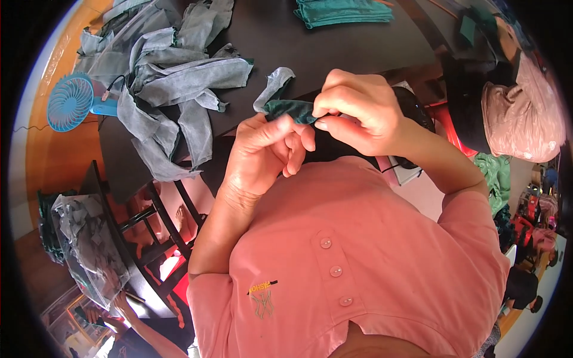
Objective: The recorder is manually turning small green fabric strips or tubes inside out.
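Note:
A narrow strip of dark green fabric [285, 109] with a grey reverse is held in front of my chest, near the table's close edge. My left hand [262, 146] grips it between thumb and forefinger, the other fingers loosely curled beneath. At the strip's right end, my right hand [361, 113] pinches the cloth with thumb and fingertips. Its grey tail bends up over the dark table [268, 39]. Whether anything small is also in the right fingertips is hidden.
Grey fabric strips [191, 77] lie heaped at the table's left, beside a small blue fan [70, 101]. Folded teal cloth [343, 13] sits at the far edge. A clear bag of cloth pieces [89, 244] and another person's arm [143, 328] are at lower left; a pinkish bag [525, 113] hangs right.

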Action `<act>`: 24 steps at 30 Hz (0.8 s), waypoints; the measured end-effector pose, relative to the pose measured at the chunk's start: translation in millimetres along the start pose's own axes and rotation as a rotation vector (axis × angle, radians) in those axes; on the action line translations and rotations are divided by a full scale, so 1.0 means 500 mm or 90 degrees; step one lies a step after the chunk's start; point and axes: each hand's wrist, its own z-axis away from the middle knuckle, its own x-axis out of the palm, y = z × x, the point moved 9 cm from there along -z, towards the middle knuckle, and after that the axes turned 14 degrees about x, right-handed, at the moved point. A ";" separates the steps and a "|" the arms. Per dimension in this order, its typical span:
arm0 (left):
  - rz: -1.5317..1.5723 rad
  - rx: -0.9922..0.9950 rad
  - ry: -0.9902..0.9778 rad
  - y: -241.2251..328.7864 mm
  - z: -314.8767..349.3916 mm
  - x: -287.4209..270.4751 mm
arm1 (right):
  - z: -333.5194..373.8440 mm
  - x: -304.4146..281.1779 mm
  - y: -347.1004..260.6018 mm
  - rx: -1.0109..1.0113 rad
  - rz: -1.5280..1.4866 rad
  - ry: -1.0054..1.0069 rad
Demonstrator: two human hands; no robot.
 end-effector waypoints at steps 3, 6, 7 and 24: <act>-0.075 0.004 0.058 -0.001 0.006 -0.001 | 0.001 0.007 0.004 -0.036 0.017 0.031; -0.055 0.015 0.105 -0.003 0.010 0.000 | -0.002 0.016 0.005 -0.028 0.056 0.048; -0.047 0.018 0.117 -0.004 0.011 -0.002 | 0.000 0.022 0.003 -0.040 0.080 0.045; -0.001 0.043 0.100 -0.007 0.007 -0.026 | 0.017 0.013 0.027 0.159 -0.114 -0.017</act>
